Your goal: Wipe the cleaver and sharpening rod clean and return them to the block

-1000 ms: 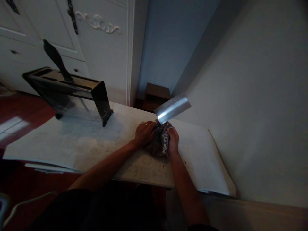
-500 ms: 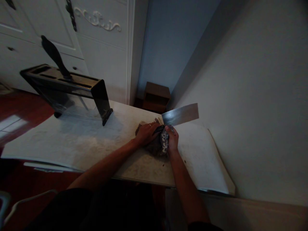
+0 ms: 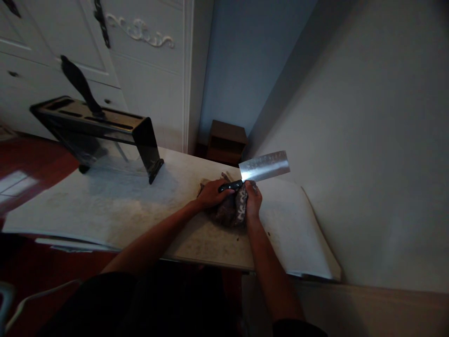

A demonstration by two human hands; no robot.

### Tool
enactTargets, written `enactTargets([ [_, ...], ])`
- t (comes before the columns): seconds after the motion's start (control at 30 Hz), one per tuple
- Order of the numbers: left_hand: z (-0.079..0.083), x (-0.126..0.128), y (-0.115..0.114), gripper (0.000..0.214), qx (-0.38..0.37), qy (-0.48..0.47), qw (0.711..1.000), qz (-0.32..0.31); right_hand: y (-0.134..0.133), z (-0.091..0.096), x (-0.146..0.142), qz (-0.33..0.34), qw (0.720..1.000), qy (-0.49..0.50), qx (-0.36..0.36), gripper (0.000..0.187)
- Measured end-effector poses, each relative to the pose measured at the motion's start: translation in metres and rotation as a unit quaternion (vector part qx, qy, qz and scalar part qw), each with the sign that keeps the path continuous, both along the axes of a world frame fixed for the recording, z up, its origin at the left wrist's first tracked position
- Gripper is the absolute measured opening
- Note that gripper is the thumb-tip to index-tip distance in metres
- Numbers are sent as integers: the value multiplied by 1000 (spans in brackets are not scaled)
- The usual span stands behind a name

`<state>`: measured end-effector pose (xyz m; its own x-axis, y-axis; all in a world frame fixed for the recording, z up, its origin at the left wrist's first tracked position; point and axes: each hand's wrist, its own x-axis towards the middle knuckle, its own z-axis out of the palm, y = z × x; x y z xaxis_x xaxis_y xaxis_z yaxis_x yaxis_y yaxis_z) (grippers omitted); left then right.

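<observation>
A cleaver (image 3: 264,166) with a broad shiny blade and a black riveted handle points to the right over the table. My left hand (image 3: 212,193) is closed round the end of its handle. In my right hand (image 3: 254,201), a bunched grey-brown cloth (image 3: 226,213) with white lettering is pinched close to where the blade meets the handle. The rest of the cloth lies crumpled on the table beneath both hands.
At the left of the white, stained table (image 3: 140,201) stands a black knife block (image 3: 140,133) with clear sides and one black-handled knife (image 3: 79,82) in it. A white cabinet (image 3: 150,84) is behind, a brown box (image 3: 228,135) in the corner. A wall (image 3: 368,164) bounds the right.
The cleaver has turned in my grip, so its handle shows more and its blade catches a bright glint. My right hand and the cloth have shifted slightly.
</observation>
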<state>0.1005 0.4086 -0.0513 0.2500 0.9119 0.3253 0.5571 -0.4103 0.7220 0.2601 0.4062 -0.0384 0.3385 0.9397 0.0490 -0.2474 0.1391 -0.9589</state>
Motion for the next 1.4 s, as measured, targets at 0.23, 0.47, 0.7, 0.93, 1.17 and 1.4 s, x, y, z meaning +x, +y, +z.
enactTargets([
  [0.23, -14, 0, 3, 39, 48, -1, 999, 18, -2, 3, 0, 51, 993, 97, -52, 40],
  [0.47, -14, 2, 1, 33, 49, 6, 997, 62, 2, -4, 4, 36, 993, 87, -73, 45],
  [0.7, -13, 3, 0, 30, 59, 71, 992, 83, 3, -6, 4, 22, 996, 54, -67, 48],
  [0.93, -14, 3, 0, 29, 86, 80, 991, 66, 2, -9, 4, 17, 998, -2, -58, 45],
  [1.17, -15, 1, 1, 29, 104, -27, 993, 42, 0, -3, 2, 75, 993, 72, -55, 41],
  [1.4, -4, 2, -1, 34, 19, -111, 992, 59, 1, -3, 2, 82, 993, 67, -47, 39],
])
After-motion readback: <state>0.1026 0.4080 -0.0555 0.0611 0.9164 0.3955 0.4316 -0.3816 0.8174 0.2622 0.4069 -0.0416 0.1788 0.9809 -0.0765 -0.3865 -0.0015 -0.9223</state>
